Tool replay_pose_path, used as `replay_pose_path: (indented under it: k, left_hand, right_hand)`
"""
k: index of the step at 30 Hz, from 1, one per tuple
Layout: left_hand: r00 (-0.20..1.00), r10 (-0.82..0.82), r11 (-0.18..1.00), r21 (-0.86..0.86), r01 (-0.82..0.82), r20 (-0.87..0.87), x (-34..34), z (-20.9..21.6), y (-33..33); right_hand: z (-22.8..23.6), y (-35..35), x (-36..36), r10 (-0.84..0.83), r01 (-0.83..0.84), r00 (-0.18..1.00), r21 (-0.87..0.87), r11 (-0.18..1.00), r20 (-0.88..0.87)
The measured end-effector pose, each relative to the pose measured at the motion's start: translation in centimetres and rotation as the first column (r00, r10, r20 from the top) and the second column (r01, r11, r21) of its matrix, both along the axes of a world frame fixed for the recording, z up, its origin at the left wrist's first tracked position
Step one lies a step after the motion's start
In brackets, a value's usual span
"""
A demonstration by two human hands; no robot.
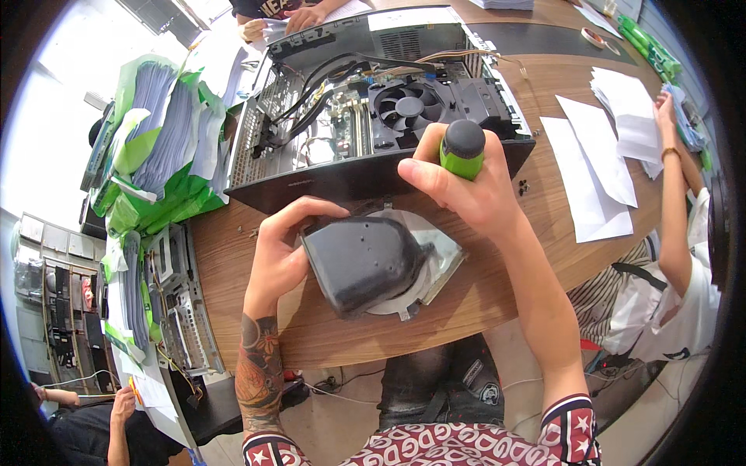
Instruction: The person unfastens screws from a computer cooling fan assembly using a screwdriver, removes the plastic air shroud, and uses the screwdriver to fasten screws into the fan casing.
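Observation:
My right hand [474, 182] is closed round the green handle of a screwdriver [461, 155] with a black end cap. Its shaft is hidden behind the hand. With curled fingers, my left hand [284, 245] grips the left edge of a rounded black plastic housing [365, 260]. Grey sheet metal [441, 268] shows along the housing's right side and below it. Just beyond both hands lies an open desktop computer case [291, 186], its inside facing up. A black cooling fan [408, 107], black cables [326, 74] and circuit boards show in it.
Small dark screws [523, 186] lie right of the case. White paper sheets [583, 171] and a tape roll [593, 38] are farther right on the wooden table [233, 326]. Paper stacks in green wrapping [155, 116] stand left. Other people's hands [307, 17] show at the far side, right and lower left.

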State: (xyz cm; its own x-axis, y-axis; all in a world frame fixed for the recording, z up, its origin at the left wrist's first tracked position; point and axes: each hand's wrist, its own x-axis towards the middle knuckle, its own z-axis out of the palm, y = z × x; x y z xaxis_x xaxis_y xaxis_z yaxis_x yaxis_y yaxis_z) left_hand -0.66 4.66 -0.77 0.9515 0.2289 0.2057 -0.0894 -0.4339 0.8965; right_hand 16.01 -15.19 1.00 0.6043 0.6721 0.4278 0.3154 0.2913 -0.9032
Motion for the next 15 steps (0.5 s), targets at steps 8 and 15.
replay_pose_path:
  k: [8, 15]
  left_hand:
    - [1.000, 0.007, 0.996, 0.090, -0.007, 0.006, -0.1, -0.1, -0.1]
    - [0.990, 0.131, 0.988, 0.092, -0.126, -0.048, -0.5, 0.5, -0.2]
  right_hand:
    - [-0.3, 0.1, 0.1, 0.003, -0.004, 1.000, 0.021, 1.000, 0.012]
    - [-0.2, 0.1, 0.1, 0.000, 0.000, 1.000, 0.006, 1.000, 0.008]
